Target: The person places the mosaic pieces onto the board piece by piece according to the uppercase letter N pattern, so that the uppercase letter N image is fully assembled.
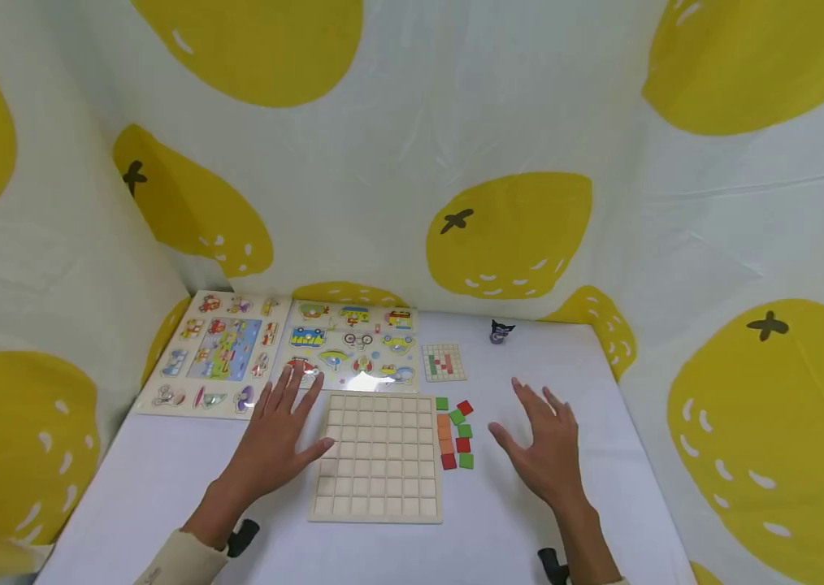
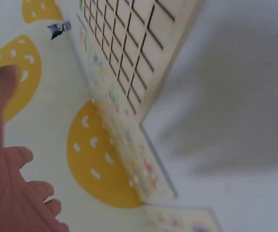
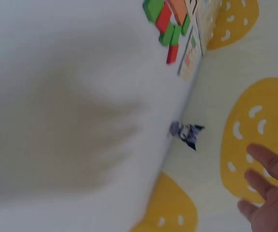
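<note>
A pale wooden grid board point(image 1: 377, 467) with rows of square recesses lies on the white table between both hands. My left hand point(image 1: 276, 435) is over the board's left side, fingers spread, its thumb overlapping the board's left edge in the head view. To the right of the small tiles, my right hand point(image 1: 545, 447) hovers with fingers apart, holding nothing. Green tiles point(image 1: 466, 461), red tiles point(image 1: 463, 444) and orange tiles point(image 1: 444, 426) lie along the board's right edge. A small pattern card point(image 1: 444, 362) with red and green squares sits behind them.
Two picture puzzle boards lie at the back left, a vehicle puzzle point(image 1: 349, 345) and a larger puzzle point(image 1: 196, 394) beside it. A small dark figurine point(image 1: 500, 331) stands at the back right. Fabric with yellow fruit point(image 1: 510, 236) walls the table's back and sides.
</note>
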Demonstrator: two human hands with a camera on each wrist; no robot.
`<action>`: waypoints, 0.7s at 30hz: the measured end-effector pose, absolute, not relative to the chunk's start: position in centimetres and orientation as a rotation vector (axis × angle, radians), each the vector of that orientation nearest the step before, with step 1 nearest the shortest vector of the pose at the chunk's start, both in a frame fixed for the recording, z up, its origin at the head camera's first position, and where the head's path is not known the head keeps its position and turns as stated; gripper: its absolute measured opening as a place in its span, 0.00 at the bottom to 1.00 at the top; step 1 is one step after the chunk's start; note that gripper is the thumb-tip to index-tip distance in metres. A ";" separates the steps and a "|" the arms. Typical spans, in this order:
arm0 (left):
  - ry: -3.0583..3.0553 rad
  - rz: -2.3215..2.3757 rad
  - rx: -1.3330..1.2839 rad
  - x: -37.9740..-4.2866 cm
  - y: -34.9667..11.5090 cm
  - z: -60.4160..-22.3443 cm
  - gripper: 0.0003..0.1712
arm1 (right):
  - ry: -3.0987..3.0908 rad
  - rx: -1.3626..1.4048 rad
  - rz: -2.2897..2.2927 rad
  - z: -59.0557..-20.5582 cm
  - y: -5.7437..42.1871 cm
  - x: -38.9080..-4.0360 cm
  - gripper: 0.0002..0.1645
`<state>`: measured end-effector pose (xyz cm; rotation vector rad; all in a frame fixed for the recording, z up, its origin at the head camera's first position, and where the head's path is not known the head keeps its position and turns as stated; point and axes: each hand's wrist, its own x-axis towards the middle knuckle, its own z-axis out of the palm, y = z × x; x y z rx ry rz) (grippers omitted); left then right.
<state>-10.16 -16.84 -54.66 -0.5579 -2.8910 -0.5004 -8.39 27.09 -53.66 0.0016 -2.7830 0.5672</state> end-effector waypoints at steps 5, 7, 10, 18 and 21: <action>-2.952 -0.686 -0.589 -9.0 -16.6 -57.2 0.61 | -2.782 -0.047 0.940 -55.4 24.9 -8.7 0.43; -2.987 -0.748 -0.592 -8.6 -16.7 -58.2 0.60 | -2.785 -0.067 1.046 -56.0 24.1 -8.9 0.40; -3.051 -0.839 -0.558 -8.0 -16.9 -59.3 0.57 | -2.788 -0.093 1.143 -56.9 22.9 -9.3 0.34; -3.135 -0.938 -0.488 -7.4 -16.9 -60.9 0.57 | -2.819 -0.146 1.230 -59.0 20.9 -11.0 0.26; -3.142 -0.935 -0.494 -7.1 -16.9 -61.1 0.57 | -2.863 -0.135 1.194 -59.8 20.5 -11.9 0.24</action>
